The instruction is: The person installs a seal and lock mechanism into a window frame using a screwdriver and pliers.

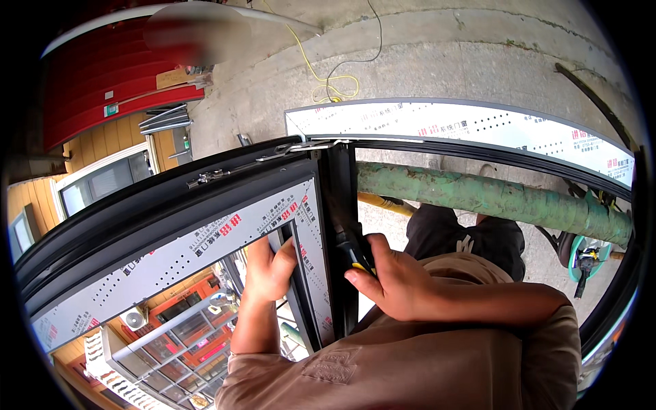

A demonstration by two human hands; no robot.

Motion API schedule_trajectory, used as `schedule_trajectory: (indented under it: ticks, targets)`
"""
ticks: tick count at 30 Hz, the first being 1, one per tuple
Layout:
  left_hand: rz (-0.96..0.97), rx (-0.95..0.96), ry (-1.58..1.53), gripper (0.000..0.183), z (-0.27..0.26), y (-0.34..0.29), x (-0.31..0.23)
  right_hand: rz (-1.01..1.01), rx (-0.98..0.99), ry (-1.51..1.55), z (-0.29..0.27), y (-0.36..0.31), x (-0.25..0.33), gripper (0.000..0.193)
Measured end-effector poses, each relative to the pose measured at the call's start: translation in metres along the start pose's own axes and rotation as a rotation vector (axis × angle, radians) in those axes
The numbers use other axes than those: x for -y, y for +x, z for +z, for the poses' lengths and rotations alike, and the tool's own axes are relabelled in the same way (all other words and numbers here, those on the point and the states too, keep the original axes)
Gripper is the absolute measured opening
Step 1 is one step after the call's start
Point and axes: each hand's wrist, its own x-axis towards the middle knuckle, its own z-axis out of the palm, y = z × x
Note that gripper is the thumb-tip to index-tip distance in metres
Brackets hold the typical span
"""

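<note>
— Two hands are seen at a window unit, viewed from above. Where is each placed?

— The left hand (pixel 268 268) is laid on the sash (pixel 205 239), with its fingers curled over the inner edge beside the glass (pixel 171 328). The right hand (pixel 386 280) is closed around a tool (pixel 357 256) with a black and yellow handle.

— Where is that tool held?

— It is pressed against the dark upright post (pixel 339 225) between the sash and the open half of the frame (pixel 478 147). Only the handle can be seen; the tip is hidden by the hand and the post.

— How is the sash set?

— It is swung out of line with the frame, tilted toward the left. White protective film with red print is stuck along its face, and the same film is seen on the frame's top rail. A metal hinge arm (pixel 273 156) is stretched along the sash's upper edge, up to the corner of the frame.

— What is seen through the open half?

— A green pipe (pixel 492 198) is run across beneath the frame, and dark trousers (pixel 471 236) are visible below it. A power tool (pixel 586 260) with a teal body is lying at the right, near the pipe's end.

— And further off?

— Concrete ground (pixel 424 61) is spread behind, with a yellow cable (pixel 321 78) looped on it. A red panel (pixel 109 75) is stood at the upper left.
</note>
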Motion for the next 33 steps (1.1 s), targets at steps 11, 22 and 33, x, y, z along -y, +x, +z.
schedule_trajectory:
  ticks: [11,22,33]
  targets:
    - [0.014,-0.044,-0.058,0.046,0.003,0.000,0.003,0.124,0.110,-0.115,-0.051,-0.011,0.018,0.057]
    - [0.011,-0.043,-0.035,0.046,0.002,0.006,0.010,0.040,-0.176,-0.595,-0.118,-0.062,0.062,0.063]
    - [0.050,-0.026,0.083,0.042,0.002,0.007,0.002,0.128,-0.446,-0.389,-0.168,-0.094,0.098,0.048]
